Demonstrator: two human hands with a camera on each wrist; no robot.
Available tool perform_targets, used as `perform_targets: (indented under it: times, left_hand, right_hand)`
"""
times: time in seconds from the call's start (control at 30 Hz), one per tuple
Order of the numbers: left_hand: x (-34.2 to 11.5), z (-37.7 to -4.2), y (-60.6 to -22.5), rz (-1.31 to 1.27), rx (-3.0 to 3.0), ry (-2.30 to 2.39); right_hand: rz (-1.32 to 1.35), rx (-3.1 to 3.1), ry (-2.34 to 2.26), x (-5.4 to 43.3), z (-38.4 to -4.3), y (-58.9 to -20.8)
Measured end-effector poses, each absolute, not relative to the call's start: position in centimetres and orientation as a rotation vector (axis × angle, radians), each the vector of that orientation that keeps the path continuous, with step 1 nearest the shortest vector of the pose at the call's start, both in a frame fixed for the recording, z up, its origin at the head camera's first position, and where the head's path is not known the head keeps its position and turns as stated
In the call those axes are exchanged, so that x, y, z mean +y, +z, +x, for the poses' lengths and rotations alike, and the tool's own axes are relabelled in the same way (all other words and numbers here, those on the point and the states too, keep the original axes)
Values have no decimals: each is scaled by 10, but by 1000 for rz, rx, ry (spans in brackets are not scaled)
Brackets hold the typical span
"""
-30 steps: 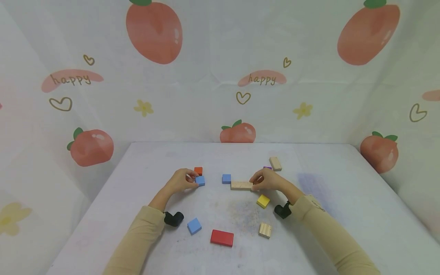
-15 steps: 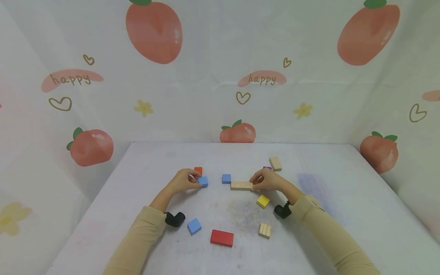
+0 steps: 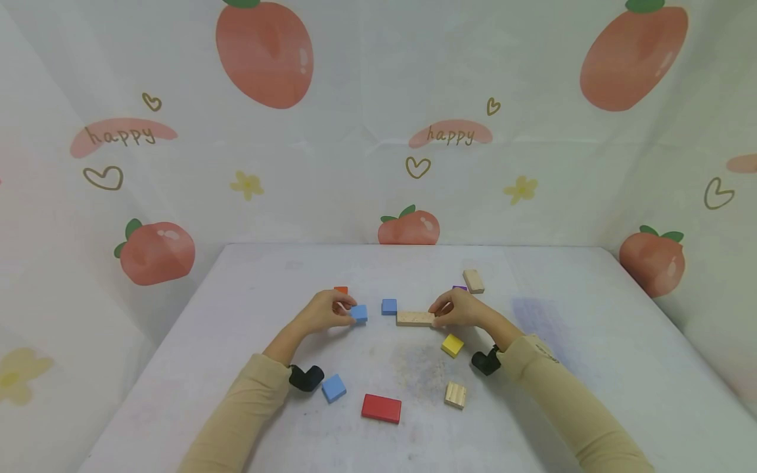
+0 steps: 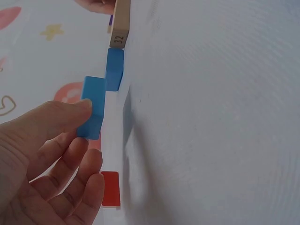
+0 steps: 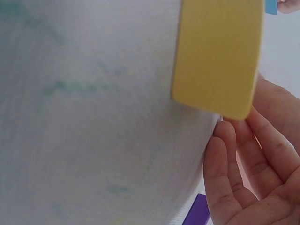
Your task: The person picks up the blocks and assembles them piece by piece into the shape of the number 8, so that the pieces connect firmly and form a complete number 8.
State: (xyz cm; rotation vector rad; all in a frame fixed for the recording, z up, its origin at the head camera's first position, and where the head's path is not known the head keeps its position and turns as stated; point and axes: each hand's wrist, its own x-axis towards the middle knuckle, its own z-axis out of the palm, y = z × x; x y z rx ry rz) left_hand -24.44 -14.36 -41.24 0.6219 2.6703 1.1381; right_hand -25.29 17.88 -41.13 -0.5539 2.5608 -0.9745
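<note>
Between thumb and fingertips my left hand (image 3: pixel 322 312) pinches a small blue block (image 3: pixel 359 313); in the left wrist view this block (image 4: pixel 93 108) is above the table, its shadow beside it. Just to its right another blue block (image 3: pixel 389 307) stands against the left end of a long plain wooden block (image 3: pixel 414 319). My right hand (image 3: pixel 464 309) has its thumb and fingers at that wooden block's right end. An orange-red block (image 3: pixel 340 290) lies behind my left hand, partly hidden. Behind my right hand a purple block (image 3: pixel 459 287) shows only its top.
A yellow block (image 3: pixel 452 345) lies in front of my right hand, looming large in the right wrist view. Nearer are a striped wooden block (image 3: pixel 455 395), a red rectangular block (image 3: pixel 381 408) and a third blue block (image 3: pixel 334 388). Another wooden block (image 3: pixel 474 281) lies behind.
My left hand has moved right with the blue block, from in front of the orange-red block toward the standing blue one. My right hand and the long wooden block have stayed put.
</note>
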Motion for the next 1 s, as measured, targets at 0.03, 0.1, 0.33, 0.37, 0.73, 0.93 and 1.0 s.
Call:
perform_targets:
  times: [0.03,0.1,0.33,0.37,0.73,0.93,1.0]
  left_hand:
    - [-143,-244,-412,623,2666,1140]
    - [-141,-244,-412,632,2660,1144]
    - [-136,-243,-412,702,2658,1142]
    - [-135,-242,-412,708,2659,1135]
    - [-129,-237,-406,774,2663,1091]
    - [-124,-237,-402,771,2683,1049]
    - [-122,-238,-400,774,2687,1035]
  right_hand:
    - [-559,2560,-973,179,-253,-411]
    - [-556,2559,-975,179,-254,-411]
    - [-552,2561,-977,178,-252,-411]
    - [-558,2562,-974,178,-252,-411]
    - [-542,2560,-979,178,-251,-410]
    - [-551,2558,-993,179,-252,-411]
    - [-546,2557,-998,179,-252,-411]
